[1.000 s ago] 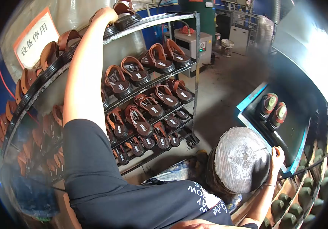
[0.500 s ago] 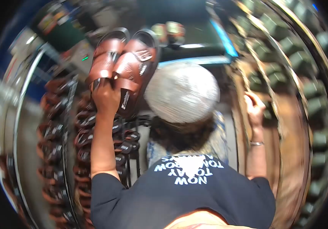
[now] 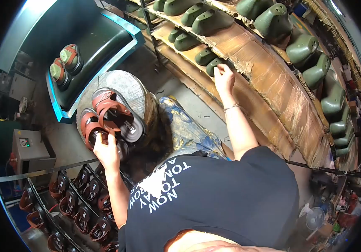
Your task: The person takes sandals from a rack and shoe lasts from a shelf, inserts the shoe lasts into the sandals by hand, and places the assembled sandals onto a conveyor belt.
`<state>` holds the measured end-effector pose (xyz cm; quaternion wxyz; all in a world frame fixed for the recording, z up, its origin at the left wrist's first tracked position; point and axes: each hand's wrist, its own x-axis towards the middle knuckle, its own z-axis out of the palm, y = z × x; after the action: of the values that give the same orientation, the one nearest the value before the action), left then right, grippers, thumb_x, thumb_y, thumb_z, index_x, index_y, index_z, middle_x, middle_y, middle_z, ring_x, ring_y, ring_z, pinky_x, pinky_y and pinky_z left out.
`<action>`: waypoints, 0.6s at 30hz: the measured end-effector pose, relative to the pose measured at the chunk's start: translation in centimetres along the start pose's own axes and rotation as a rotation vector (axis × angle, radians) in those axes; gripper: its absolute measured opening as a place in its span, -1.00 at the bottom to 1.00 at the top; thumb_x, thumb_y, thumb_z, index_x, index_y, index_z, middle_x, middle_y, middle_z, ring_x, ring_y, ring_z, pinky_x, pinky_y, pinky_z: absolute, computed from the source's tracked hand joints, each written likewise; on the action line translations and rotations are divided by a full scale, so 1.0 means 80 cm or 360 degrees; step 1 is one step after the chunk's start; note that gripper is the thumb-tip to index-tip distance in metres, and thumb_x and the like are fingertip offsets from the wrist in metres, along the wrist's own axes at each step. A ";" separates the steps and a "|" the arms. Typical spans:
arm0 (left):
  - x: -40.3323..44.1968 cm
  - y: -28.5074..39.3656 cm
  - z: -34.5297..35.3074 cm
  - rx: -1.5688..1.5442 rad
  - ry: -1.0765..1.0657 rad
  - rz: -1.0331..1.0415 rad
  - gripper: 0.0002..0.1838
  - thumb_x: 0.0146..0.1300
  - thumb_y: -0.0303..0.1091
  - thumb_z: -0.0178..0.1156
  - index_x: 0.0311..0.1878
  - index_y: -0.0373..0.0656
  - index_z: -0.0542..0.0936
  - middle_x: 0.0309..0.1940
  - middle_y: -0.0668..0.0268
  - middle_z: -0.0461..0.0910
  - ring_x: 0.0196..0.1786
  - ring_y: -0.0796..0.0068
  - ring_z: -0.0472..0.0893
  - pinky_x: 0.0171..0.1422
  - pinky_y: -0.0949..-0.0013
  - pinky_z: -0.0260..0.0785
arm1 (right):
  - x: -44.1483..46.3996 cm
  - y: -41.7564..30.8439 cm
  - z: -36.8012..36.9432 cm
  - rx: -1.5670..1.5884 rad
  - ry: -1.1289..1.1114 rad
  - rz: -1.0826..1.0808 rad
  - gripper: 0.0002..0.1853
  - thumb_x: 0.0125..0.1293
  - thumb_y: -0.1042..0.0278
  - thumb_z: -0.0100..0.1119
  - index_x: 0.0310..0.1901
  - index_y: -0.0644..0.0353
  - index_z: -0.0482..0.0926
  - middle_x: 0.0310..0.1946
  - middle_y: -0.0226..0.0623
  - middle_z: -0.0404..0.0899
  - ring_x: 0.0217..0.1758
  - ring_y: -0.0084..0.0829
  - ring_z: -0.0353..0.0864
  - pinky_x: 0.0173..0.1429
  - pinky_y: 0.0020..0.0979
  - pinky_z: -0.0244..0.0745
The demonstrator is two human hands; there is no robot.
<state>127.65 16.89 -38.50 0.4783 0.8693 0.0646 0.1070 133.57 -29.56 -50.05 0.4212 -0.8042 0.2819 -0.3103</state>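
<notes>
In the head view, your left hand (image 3: 106, 152) grips a pair of brown sandals (image 3: 129, 129) over the round stump (image 3: 126, 81); your right hand (image 3: 224, 80), fingers bent, is at a small green shoe mould (image 3: 212, 66) on the shelf (image 3: 239, 94); you cannot tell whether it grips

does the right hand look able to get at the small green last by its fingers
Probably yes: the right hand has its fingertips right at the last, and nothing shows in between. The sandals are in the left hand, well off to the side.
</notes>
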 end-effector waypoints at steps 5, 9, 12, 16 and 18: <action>-0.022 -0.005 0.017 -0.0416 -0.0196 -0.0174 -0.53 0.37 -0.52 0.32 0.31 -0.47 0.54 0.10 0.07 0.70 0.05 0.47 0.72 0.22 0.40 0.52 | 0.057 0.142 0.115 -0.0294 0.0366 0.0557 0.36 -0.05 -0.34 0.59 0.53 0.41 -0.01 0.53 0.58 -0.19 0.65 0.38 -0.12 0.66 0.21 -0.05; -0.020 0.004 0.014 -0.0409 -0.0321 -0.0133 -0.61 0.42 -0.54 0.26 0.28 -0.43 0.57 0.09 0.11 0.69 -0.01 0.42 0.73 0.11 0.43 0.56 | 0.073 0.056 0.113 -0.0460 0.0167 0.0949 0.49 -0.09 -0.42 0.50 0.65 0.20 -0.25 0.62 0.46 -0.42 0.74 0.25 -0.44 0.71 0.18 -0.37; -0.022 0.032 -0.006 -0.0678 -0.0311 -0.0109 -0.72 0.46 -0.59 0.19 0.18 -0.41 0.62 -0.06 0.15 0.74 -0.09 0.43 0.74 0.09 0.41 0.59 | 0.072 0.068 0.096 0.0605 0.0323 0.0808 -0.14 0.01 0.10 0.53 0.27 0.52 0.47 0.26 0.16 0.55 0.27 -0.09 0.59 0.34 0.01 0.49; 0.015 0.030 -0.052 -0.0704 0.0132 0.0378 -0.80 0.48 -0.60 0.16 0.08 -0.41 0.65 -0.10 0.16 0.75 -0.11 0.44 0.75 0.08 0.40 0.60 | -0.009 0.056 -0.017 0.1429 -0.0004 0.0874 -0.47 0.13 0.34 0.35 0.19 0.14 0.54 0.10 -0.17 0.58 0.03 -0.19 0.68 0.07 -0.06 0.67; 0.060 0.014 -0.065 -0.0658 0.0349 0.0414 -0.81 0.49 -0.60 0.14 0.07 -0.41 0.65 -0.11 0.17 0.75 -0.08 0.46 0.74 0.11 0.41 0.59 | -0.064 0.022 -0.082 0.1397 -0.0262 0.0660 -0.42 0.26 0.31 0.20 0.33 0.23 0.48 0.17 -0.14 0.60 0.12 -0.16 0.66 0.24 -0.18 0.59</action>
<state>131.06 21.59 -34.26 0.6181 0.7373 -0.0196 0.2719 125.06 -30.07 -49.93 0.7941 -0.4997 0.2445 -0.2448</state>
